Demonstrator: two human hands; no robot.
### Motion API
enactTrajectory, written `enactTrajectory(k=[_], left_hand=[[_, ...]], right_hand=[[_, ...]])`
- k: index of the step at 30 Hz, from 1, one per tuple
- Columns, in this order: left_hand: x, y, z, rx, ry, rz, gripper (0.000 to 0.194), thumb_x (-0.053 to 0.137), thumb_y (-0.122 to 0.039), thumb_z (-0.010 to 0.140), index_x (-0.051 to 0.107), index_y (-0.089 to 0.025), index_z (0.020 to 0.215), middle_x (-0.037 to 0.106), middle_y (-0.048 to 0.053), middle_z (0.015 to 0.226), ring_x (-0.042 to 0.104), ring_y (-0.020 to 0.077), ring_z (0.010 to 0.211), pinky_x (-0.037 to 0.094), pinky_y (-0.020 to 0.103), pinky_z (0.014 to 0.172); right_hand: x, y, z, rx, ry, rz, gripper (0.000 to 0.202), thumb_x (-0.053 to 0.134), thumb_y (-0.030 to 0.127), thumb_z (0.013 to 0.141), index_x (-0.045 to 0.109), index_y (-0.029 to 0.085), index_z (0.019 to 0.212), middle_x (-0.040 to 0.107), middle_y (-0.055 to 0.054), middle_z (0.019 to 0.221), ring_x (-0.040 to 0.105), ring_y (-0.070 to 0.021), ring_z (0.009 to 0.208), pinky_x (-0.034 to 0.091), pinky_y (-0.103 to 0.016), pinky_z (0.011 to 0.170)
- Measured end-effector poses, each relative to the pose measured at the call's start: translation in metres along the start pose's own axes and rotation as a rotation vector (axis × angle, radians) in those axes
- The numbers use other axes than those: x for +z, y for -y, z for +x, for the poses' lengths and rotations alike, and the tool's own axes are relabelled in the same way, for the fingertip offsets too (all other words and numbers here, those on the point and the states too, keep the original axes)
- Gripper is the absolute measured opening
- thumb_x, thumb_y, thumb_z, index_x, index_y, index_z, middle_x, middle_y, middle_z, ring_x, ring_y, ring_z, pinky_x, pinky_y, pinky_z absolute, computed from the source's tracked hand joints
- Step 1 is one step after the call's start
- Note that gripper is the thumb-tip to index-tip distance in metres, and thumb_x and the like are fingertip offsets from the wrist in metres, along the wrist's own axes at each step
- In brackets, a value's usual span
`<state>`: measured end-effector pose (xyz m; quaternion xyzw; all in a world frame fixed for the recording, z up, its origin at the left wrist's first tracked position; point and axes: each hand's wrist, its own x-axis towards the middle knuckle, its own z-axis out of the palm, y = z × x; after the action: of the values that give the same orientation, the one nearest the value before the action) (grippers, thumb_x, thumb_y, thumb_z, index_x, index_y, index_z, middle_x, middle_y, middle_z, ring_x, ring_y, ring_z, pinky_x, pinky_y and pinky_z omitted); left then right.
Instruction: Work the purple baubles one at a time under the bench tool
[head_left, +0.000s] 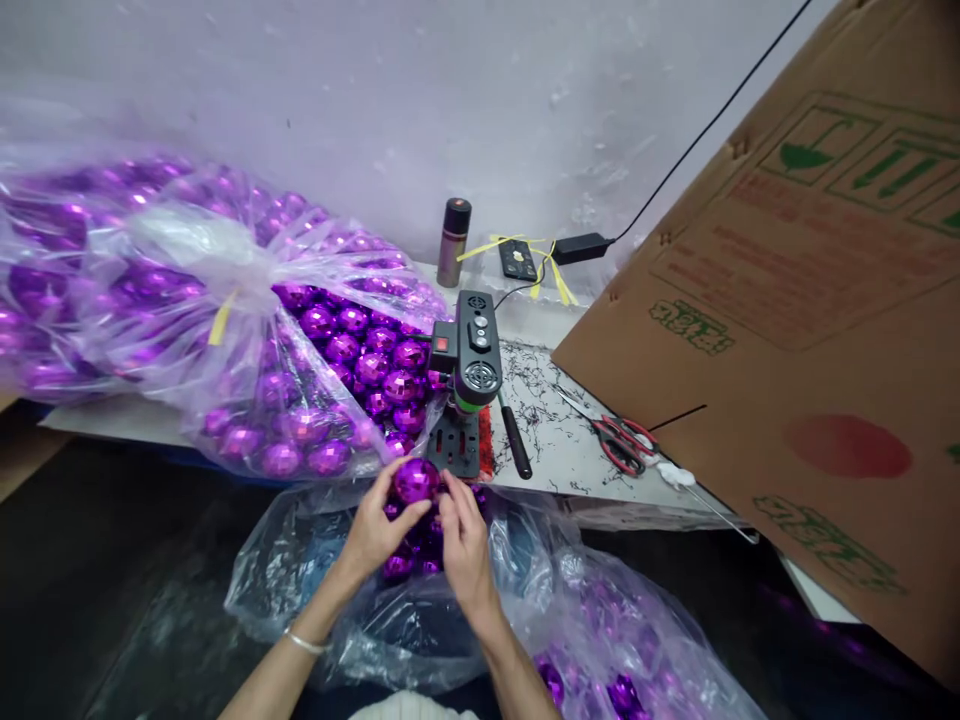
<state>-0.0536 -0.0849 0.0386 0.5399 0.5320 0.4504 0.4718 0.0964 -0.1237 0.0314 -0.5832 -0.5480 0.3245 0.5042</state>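
Observation:
A shiny purple faceted ball [416, 481] is held between the thumb and fingers of my left hand [381, 522]. At the ball's right edge, my right hand [463, 535] has its fingers bent together; what lies between the fingertips is hidden. Below both hands, an open clear plastic bag [300, 540] over my lap contains more purple balls [397, 567]. Just beyond the held ball stands a small black bench press [478, 345] with a red switch, a slotted base plate [454, 446] and a black lever handle [516, 442].
A large knotted plastic bag [247, 270] full of purple balls covers the table's left. Red-handled scissors [621, 438] lie at right, against a big cardboard box [795, 300]. A spray can [454, 243] and a black power adapter [583, 248] sit by the wall. Dark shavings litter the tabletop [536, 385].

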Motion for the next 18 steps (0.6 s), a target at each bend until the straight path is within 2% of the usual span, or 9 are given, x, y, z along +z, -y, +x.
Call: enactTrajectory(k=[4, 6, 8, 10, 13, 18], left_hand=[[-0.028, -0.01, 0.019, -0.046, -0.137, -0.015, 0.078, 0.078, -0.071, 0.076, 0.068, -0.016, 0.131, 0.08, 0.014, 0.12, 0.078, 0.0341, 0.11, 0.062, 0.047, 0.101], [-0.035, -0.016, 0.026, -0.062, -0.165, -0.028, 0.076, 0.077, -0.072, 0.075, 0.07, -0.016, 0.127, 0.082, 0.012, 0.112, 0.079, 0.0325, 0.103, 0.063, 0.046, 0.097], [-0.038, -0.021, 0.031, -0.078, -0.173, -0.048, 0.075, 0.08, -0.071, 0.072, 0.071, -0.017, 0.123, 0.082, 0.01, 0.107, 0.079, 0.0313, 0.098, 0.064, 0.044, 0.093], [-0.038, -0.021, 0.032, -0.087, -0.188, -0.079, 0.075, 0.084, -0.069, 0.068, 0.07, -0.017, 0.12, 0.082, 0.01, 0.108, 0.079, 0.0315, 0.1, 0.064, 0.043, 0.092], [-0.038, -0.017, 0.027, -0.084, -0.221, -0.138, 0.075, 0.083, -0.07, 0.07, 0.07, -0.016, 0.121, 0.082, 0.012, 0.112, 0.078, 0.0318, 0.105, 0.063, 0.042, 0.096], [-0.03, -0.009, 0.01, -0.089, -0.204, -0.16, 0.074, 0.082, -0.068, 0.075, 0.067, -0.017, 0.127, 0.082, 0.011, 0.113, 0.079, 0.029, 0.1, 0.063, 0.039, 0.093]], right_hand=[[0.05, 0.006, 0.018, -0.056, 0.066, -0.034, 0.063, 0.041, 0.056, 0.109, 0.043, 0.027, 0.165, 0.045, -0.01, 0.173, 0.044, -0.0248, 0.161, 0.044, -0.047, 0.131], [0.069, 0.008, 0.031, -0.019, 0.086, -0.014, 0.065, 0.036, 0.057, 0.11, 0.039, 0.025, 0.167, 0.042, -0.01, 0.175, 0.039, -0.0242, 0.164, 0.04, -0.048, 0.134], [0.082, 0.009, 0.042, 0.034, 0.104, 0.013, 0.067, 0.032, 0.059, 0.11, 0.041, 0.023, 0.166, 0.045, -0.01, 0.173, 0.041, -0.0234, 0.163, 0.039, -0.048, 0.134], [0.087, 0.011, 0.047, 0.062, 0.109, 0.033, 0.067, 0.031, 0.059, 0.11, 0.044, 0.022, 0.164, 0.049, -0.01, 0.17, 0.043, -0.0228, 0.162, 0.039, -0.047, 0.134], [0.088, 0.015, 0.044, 0.03, 0.081, 0.049, 0.063, 0.037, 0.058, 0.11, 0.048, 0.025, 0.162, 0.051, -0.009, 0.169, 0.043, -0.0226, 0.161, 0.039, -0.047, 0.134], [0.073, 0.023, 0.024, -0.011, 0.05, 0.062, 0.059, 0.042, 0.054, 0.109, 0.05, 0.026, 0.161, 0.054, -0.009, 0.167, 0.045, -0.0231, 0.16, 0.04, -0.047, 0.134]])
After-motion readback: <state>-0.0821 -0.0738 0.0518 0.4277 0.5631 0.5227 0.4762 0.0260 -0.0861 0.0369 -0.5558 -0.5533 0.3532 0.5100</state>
